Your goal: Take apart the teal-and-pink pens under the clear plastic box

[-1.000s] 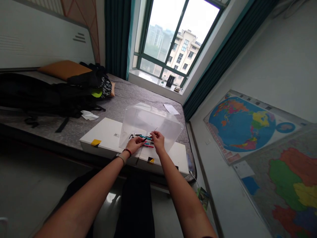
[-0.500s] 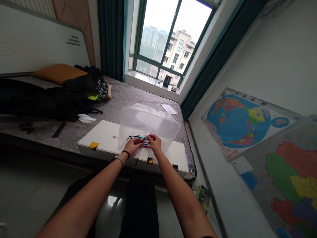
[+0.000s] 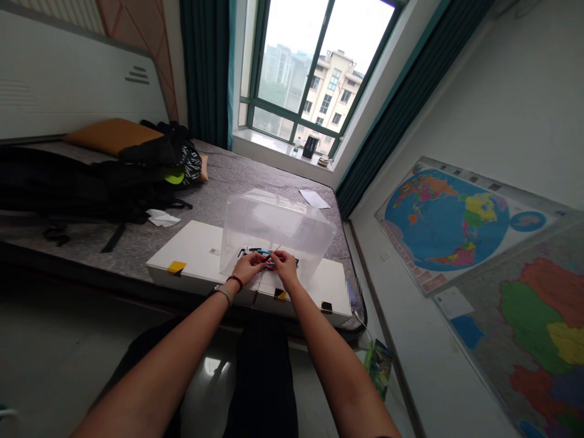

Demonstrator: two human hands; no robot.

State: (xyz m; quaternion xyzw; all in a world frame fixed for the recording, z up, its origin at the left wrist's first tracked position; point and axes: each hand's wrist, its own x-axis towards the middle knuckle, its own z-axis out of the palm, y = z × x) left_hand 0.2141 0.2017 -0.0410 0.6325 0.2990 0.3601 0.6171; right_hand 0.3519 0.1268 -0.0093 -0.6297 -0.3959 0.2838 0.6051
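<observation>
My left hand [image 3: 249,268] is closed in a pinch on a dark pen [image 3: 267,258], whose tip points toward my other hand. Beside it, my right hand [image 3: 285,267] pinches a thin stick [image 3: 277,248] that looks like a pen refill, though it is too small to be sure. The fingertips of both hands nearly meet. Several pens [image 3: 259,250], blue, black and reddish, lie behind and under my fingers, partly hidden. They are at the opening of a clear plastic box [image 3: 278,222] that rests on its side.
White cartons [image 3: 191,248] lie under the plastic box on the grey mattress [image 3: 214,176]. Black bags [image 3: 114,188], an orange cushion [image 3: 109,135] and a crumpled tissue [image 3: 163,218] are at the left. A paper sheet [image 3: 314,198] lies behind the box; a map [image 3: 447,219] hangs on the right wall.
The whole view has shifted slightly to the right. My hands stay together over the pens, and the dark pen and the thin stick sit closer to each other.
</observation>
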